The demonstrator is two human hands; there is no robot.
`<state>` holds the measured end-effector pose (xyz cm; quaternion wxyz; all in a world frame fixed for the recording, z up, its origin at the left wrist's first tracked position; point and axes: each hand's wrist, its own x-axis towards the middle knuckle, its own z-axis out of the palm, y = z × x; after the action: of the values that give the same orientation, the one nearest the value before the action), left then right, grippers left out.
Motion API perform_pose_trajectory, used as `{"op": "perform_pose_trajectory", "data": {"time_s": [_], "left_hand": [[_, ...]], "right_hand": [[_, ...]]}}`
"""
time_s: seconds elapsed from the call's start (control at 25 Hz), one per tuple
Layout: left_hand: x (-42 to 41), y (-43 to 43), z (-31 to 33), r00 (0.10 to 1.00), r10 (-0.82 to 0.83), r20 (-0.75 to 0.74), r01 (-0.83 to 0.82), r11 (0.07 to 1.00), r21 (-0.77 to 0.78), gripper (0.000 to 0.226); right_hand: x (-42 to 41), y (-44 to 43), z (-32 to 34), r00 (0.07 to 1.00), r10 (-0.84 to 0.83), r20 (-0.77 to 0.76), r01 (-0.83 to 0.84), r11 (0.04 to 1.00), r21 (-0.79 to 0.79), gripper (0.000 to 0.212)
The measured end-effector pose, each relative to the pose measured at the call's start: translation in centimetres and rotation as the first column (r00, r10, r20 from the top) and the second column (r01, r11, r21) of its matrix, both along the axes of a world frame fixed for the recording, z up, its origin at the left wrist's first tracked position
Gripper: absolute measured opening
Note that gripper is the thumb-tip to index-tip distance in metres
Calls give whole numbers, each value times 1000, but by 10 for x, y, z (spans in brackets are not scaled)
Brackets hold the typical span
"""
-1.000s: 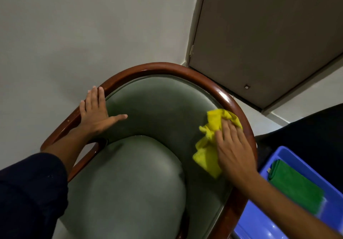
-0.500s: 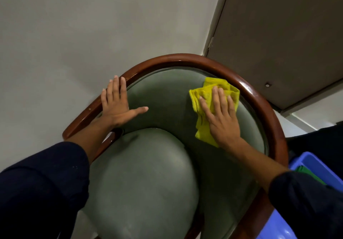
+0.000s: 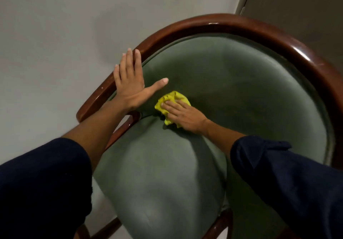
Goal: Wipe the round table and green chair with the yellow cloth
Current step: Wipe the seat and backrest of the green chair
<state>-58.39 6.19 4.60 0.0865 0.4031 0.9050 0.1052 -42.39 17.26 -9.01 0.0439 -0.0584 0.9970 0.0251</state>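
**Cloth sweeps across chair back to seat crease**

Swept from the right side of the backrest, under the wooden rail, over to the lower left of it since half a second ago: yellow cloth (image 3: 172, 105), now bunched at the crease where the green chair (image 3: 241, 94) backrest meets the seat cushion. Pressed flat on top of the cloth, fingers extended rather than curled, right hand (image 3: 182, 115), pinning the fabric against the upholstery. Planted just beside it, left hand (image 3: 130, 82), open and empty, palm on the curved wooden rail (image 3: 185, 27) at the chair's left arm, thumb splayed onto the green padding, position on the rail unchanged. Nearly touching, thumb and cloth. Judged from this: one pass across the backrest about complete, seat cushion and rail probably next. No round table in view near the chair, so impossible to tell whether that half is done.
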Motion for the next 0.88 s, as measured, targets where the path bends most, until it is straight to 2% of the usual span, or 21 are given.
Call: {"op": "perform_pose_trajectory", "data": {"time_s": [0.08,0.12,0.16,0.2,0.28,0.32,0.4,0.44,0.48,0.56,0.6,0.64,0.72,0.76,0.8,0.84,0.88], "left_hand": [[22,-15,-25,989,-81,-121,95,990,107,100],[47,-34,-48,986,-133,-99,142,985,98,92],[79,-61,-75,987,-161,-13,161,986,39,85],[110,-93,-101,986,-120,117,128,989,-68,82],[148,-146,-144,920,129,370,-2,946,-324,84],[157,-162,-156,885,205,417,-25,917,-397,85],[156,-173,-160,848,248,468,-33,906,-421,85],[153,-175,-154,823,263,504,-42,912,-407,82],[152,-177,-145,804,275,528,-55,917,-394,78],[160,-186,-124,776,293,559,-79,924,-375,68],[172,-191,-114,750,299,590,-84,928,-363,60],[187,-196,-101,726,291,624,-97,940,-327,50],[219,-203,-74,656,288,698,-142,955,-260,33],[234,-205,-59,586,316,746,-197,949,-248,31],[248,-209,-41,477,362,801,-282,926,-251,32],[259,-213,-23,343,398,851,-377,888,-263,34],[267,-218,-5,212,411,887,-452,846,-284,36]], "right_hand": [[-5,-34,-23,991,-17,131,37,987,-153,52],[-13,-43,-30,989,-24,147,57,974,-218,52],[-22,-48,-34,987,-30,158,71,964,-256,53],[-30,-51,-36,982,-59,178,109,952,-287,54],[-39,-51,-35,957,-204,205,269,891,-366,54],[-37,-51,-36,925,-301,233,373,840,-394,55],[-23,-49,-31,800,-522,295,599,687,-411,51],[-13,-45,-27,702,-624,343,709,573,-411,45],[-1,-38,-23,578,-705,411,807,417,-419,41],[27,-22,-10,312,-762,567,921,97,-377,41],[45,-18,-5,216,-749,627,948,7,-318,45],[64,-19,5,159,-733,661,969,-12,-246,49],[99,-40,29,107,-673,732,990,8,-138,53],[112,-58,43,99,-635,766,989,-23,-147,50],[125,-78,59,113,-588,801,973,-96,-208,46],[137,-100,76,126,-514,849,921,-258,-293,43],[149,-123,92,184,-448,875,816,-426,-390,41]]}}
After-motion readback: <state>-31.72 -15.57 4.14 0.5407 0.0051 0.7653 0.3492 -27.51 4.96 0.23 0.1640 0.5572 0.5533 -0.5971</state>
